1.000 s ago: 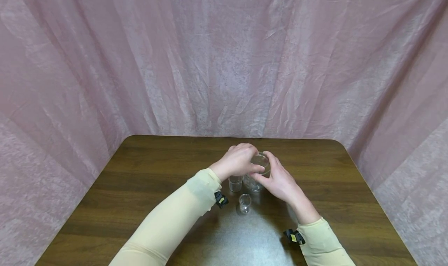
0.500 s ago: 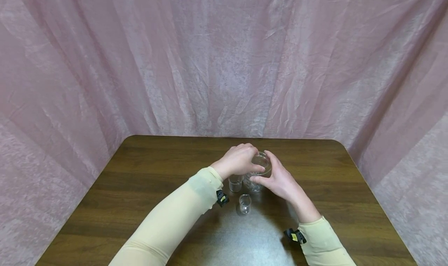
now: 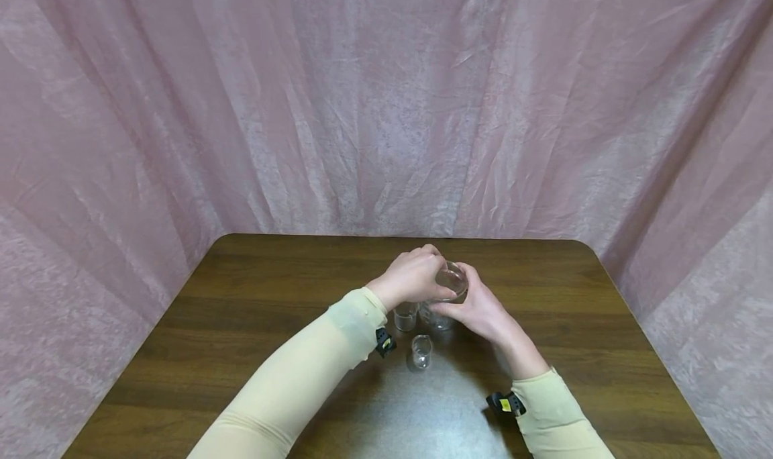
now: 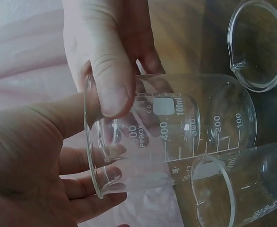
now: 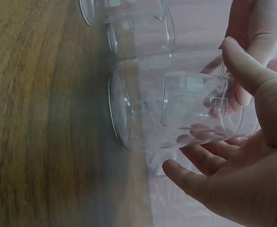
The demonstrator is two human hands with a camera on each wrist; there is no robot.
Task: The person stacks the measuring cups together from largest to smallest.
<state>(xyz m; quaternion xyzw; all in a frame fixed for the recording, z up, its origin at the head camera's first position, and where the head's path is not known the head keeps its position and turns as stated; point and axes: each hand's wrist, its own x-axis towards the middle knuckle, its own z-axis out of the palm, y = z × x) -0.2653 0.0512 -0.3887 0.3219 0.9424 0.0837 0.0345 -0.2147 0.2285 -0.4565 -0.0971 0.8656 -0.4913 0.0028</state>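
A large clear glass beaker (image 3: 437,319) with white graduations stands upright on the table. A smaller beaker (image 5: 186,101), marked 100ml, is inside it, its base above the large beaker's bottom. My left hand (image 3: 413,276) is over the mouth from the left; its fingers and thumb appear to grip the smaller beaker near its top, though glass overlap blurs the exact contact. My right hand (image 3: 483,311) holds the large beaker round its upper right side, thumb (image 4: 112,99) near the rim and fingers (image 5: 209,161) behind.
A medium beaker (image 3: 405,318) stands just left of the large one, under my left wrist. Nearer to me stands the smallest beaker (image 3: 421,351). All are on a brown wooden table (image 3: 272,271), with a pink curtain (image 3: 386,110) behind it.
My right hand's fingers have closed in slightly on the large beaker's rim, where half a second ago they stood wider. The left hand stays nearly in place over the mouth.
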